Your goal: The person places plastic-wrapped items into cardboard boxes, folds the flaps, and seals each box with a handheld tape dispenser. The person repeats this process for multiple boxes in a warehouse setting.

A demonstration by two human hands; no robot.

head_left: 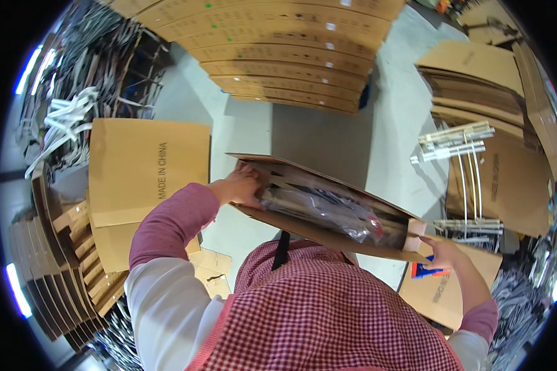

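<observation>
Right now the person holds a long, shallow cardboard box across the front of the body, tilted so its left end sits higher and farther than its right end. The left hand is curled over the box's left end, fingers tucked inside against the contents, gripping the edge. The right hand closes on the right end, thumb on top of the small end flap, fingers underneath and hidden. Inside the box lies a bundle of dark metal parts wrapped in a clear plastic bag, running most of the box's length.

Below the box, near the camera, shows a red-and-white checked apron worn over pink sleeves.

On the grey floor, a flat cardboard sheet lies to the left, touching a row of folded cartons standing on edge. Far ahead a tall stack of flat cartons spans the view. To the right, white wire frames rest on more flattened cardboard, and another stack of brown sheets sits beyond them. White hangers pile up at far left.
</observation>
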